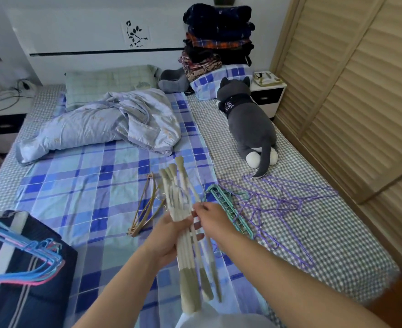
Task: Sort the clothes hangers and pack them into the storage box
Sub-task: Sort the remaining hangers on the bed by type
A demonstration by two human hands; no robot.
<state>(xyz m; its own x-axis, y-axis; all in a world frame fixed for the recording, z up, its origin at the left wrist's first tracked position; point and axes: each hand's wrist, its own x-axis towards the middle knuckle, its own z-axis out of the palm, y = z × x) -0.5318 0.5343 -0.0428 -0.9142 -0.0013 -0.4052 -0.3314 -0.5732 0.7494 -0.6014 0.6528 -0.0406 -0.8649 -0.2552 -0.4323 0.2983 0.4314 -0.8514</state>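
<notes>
Left hand (169, 235) gripping bundle of cream-and-khaki padded hangers (187, 235); right hand (213, 221) pinching one hanger's wire hook (plush cat's label illegible).

Bundle of white padded hangers w/ grey-green ends (187, 235) is held upright-ish above the plaid bedsheet, ends fanning out top & bottom. Thin tan wooden hangers (145, 208) lie in a small pile just left of it. Teal plastic slotted hanger (228, 210) lies to the right, touching a spread of purple wire hangers (280, 204) on the checked sheet. Blue & pink wire hangers (22, 259) stick out of the dark navy fabric storage box (41, 297), bottom left.
</notes>
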